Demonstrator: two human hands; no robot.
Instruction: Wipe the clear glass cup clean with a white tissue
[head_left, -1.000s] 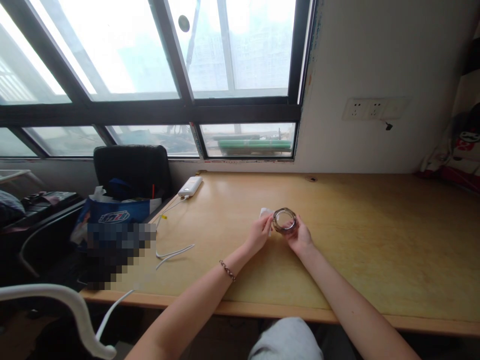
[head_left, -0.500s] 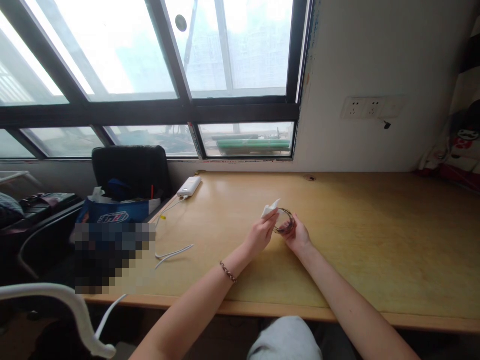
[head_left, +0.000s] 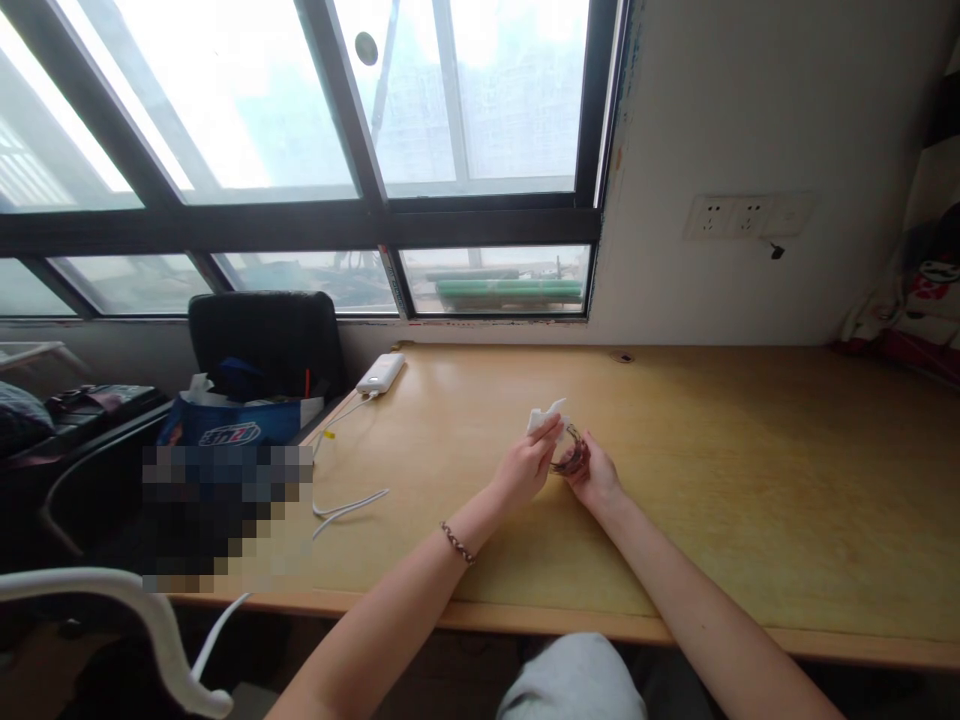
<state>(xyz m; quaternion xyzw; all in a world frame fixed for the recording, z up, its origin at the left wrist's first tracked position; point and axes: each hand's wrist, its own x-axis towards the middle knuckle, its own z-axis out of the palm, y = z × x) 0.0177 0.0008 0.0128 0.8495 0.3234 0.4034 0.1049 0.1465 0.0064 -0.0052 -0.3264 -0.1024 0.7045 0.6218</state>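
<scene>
My left hand (head_left: 527, 462) is closed on a crumpled white tissue (head_left: 546, 413), which sticks up past the fingertips. Its fingers press the tissue against the left side of a small round, dark-rimmed object (head_left: 576, 460). Cupped around the right side of that object is my right hand (head_left: 598, 475). The object looks hollow and ring-like, perhaps see-through; its exact kind cannot be made out. Both hands are held above the wooden table (head_left: 750, 500), near its middle, and fingers cover part of the round object.
A white power bank (head_left: 381, 374) lies at the table's back left edge, with a white cable (head_left: 349, 508) trailing from it. Left of the table stands a black chair (head_left: 266, 335) with a blue bag (head_left: 232, 425). A white tube (head_left: 161, 625) curves at the lower left.
The tissue and left fingers have shifted slightly over the round object's upper left rim, covering more of it. The right hand keeps its hold, almost still.
</scene>
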